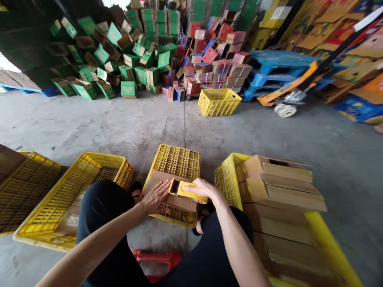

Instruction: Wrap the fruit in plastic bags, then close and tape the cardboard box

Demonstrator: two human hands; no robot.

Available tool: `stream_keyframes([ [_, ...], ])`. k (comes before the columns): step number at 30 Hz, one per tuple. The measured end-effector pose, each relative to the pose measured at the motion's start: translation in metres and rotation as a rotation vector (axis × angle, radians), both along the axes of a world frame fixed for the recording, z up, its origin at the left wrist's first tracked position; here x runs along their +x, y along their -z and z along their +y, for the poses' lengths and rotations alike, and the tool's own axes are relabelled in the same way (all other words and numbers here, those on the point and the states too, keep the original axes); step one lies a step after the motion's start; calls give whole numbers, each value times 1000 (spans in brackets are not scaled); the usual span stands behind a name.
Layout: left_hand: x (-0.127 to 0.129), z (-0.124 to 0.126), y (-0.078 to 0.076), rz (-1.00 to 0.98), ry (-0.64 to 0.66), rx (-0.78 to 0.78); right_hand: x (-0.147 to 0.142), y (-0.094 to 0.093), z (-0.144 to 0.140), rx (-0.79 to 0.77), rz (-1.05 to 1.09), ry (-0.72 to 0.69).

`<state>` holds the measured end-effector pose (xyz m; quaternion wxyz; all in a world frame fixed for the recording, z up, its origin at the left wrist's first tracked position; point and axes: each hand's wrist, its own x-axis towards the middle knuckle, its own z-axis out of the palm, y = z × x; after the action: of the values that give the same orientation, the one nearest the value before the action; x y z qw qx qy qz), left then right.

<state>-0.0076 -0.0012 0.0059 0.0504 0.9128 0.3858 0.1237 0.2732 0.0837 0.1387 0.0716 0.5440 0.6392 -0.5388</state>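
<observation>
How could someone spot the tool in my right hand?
Find the yellow crate below the picture's centre. Brown cardboard lies on it under your left hand; the tool sits over that, in your right hand. Its solid yellow body contrasts with brown cardboard and latticed crate.

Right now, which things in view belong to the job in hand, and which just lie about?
In the job:
left hand, flat on the cardboard
right hand, holding the yellow tool
crate underneath
probably the stacked boxes at right

Seemingly lying about:
green boxes
blue pallets
pallet jack
far crate
</observation>
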Motion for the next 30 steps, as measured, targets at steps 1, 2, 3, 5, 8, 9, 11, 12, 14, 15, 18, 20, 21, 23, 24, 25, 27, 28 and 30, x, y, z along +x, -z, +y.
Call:
stream_keyframes([
  [1,1,0,1,-6,5,2,0,0,0,2,-5,0],
  [2,2,1,2,-11,3,6,0,0,0,2,-7,1],
  [3,3,2,3,-14,1,10,0,-1,0,-1,-10,1],
  [5,1,3,5,-17,10,16,0,-1,0,-11,-12,-5],
  [8,-2,6,7,-14,24,6,0,-1,0,-25,-11,0],
  [9,-3,6,7,-10,25,-2,0,-1,0,-27,-6,8],
  [11,-5,8,7,2,24,-22,0,-1,0,-27,9,19],
  [12,-5,8,7,9,25,-31,0,-1,0,-24,14,19],
  [14,-6,9,6,13,28,-43,1,-3,0,-20,15,14],
  [15,-6,9,5,12,28,-47,2,-4,0,-21,10,11],
  [18,-6,9,2,16,23,-61,9,-8,-1,-20,-1,17],
  [20,-5,9,0,25,22,-69,15,-10,-3,-14,-15,32],
  [21,-5,9,-1,26,21,-69,19,-10,-3,-6,-26,37],
  [23,-5,8,-3,21,18,-58,23,-10,-4,11,-46,37],
  [24,-4,8,-3,16,18,-50,24,-10,-4,16,-51,34],
  [25,-4,8,-4,14,22,-43,25,-9,-4,19,-50,33],
  [27,-4,8,-3,15,33,-34,24,-7,-4,20,-46,27],
  [28,-4,8,-2,20,33,-33,24,-6,-4,21,-46,27],
  [30,-2,7,1,30,22,-30,24,-4,-4,34,-48,30],
])
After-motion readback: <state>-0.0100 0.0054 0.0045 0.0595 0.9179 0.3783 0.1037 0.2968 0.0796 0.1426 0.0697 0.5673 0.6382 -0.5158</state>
